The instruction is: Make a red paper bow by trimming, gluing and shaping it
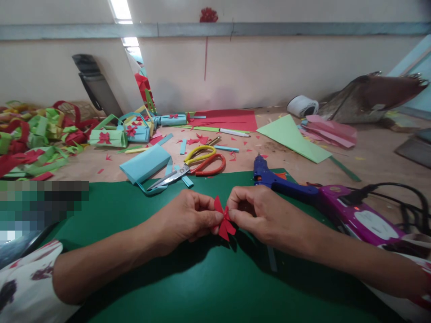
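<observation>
A small red paper bow (225, 231) is held above the green mat (161, 282). My left hand (193, 215) pinches its left side between thumb and fingers. From the other side, my right hand (256, 213) has its thumb and forefinger pressed together at the bow's middle. Scissors (205, 160) with one yellow and one red handle lie beyond my left hand, blades pointing left. Beside them is a folded light-blue paper purse (146, 162) with a strip handle. A blue glue gun (283, 183) rests just past my right hand.
A purple power strip (360, 215) with black cables lies at the right. Finished paper purses (107, 137) with red bows and a colourful heap (33, 134) stand at the left. Red paper (225, 120), a pen (234, 133), green paper (292, 139) and a tape roll (302, 106) lie farther back.
</observation>
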A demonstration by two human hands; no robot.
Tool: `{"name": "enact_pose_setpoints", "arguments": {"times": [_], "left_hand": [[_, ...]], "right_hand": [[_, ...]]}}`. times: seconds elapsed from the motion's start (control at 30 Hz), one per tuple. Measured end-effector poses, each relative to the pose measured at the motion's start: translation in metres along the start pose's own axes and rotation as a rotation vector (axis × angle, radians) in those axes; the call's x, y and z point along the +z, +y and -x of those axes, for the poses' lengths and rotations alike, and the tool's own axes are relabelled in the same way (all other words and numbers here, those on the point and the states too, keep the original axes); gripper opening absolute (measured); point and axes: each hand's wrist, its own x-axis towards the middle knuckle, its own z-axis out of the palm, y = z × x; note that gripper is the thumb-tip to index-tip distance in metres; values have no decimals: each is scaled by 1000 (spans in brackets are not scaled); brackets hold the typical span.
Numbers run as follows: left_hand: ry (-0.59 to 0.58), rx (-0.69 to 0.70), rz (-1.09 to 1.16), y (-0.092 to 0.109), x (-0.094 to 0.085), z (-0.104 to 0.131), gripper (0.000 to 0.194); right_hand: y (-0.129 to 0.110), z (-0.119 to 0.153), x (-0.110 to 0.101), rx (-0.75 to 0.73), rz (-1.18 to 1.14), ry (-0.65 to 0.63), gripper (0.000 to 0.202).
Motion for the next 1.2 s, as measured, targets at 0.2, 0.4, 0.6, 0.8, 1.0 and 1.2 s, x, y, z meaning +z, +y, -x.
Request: {"name": "enact_pose_setpoints", "arguments": {"times": [0.2, 0.4, 0.6, 0.8, 1.0, 1.2], "left_hand": [[9, -15, -28, 1, 0, 1, 21], [-8, 14, 25, 0, 0, 0, 17], [22, -5, 50, 4, 2, 0, 18], [21, -18, 43, 6, 3, 1, 18], [26, -21, -5, 6, 2, 0, 16], [14, -16, -32, 6, 4, 1, 18]], "right_hand": [[1, 2, -1, -52, -45, 3, 15], [-1, 0, -5, -79, -150, -20, 15], [2, -3, -3, -20, -326, -129, 9], [4, -3, -5, -20, -301, -134, 7], [1, -3, -4, 20, -263, -166, 11], [2, -1, -2, 27, -207, -165, 12]]}}
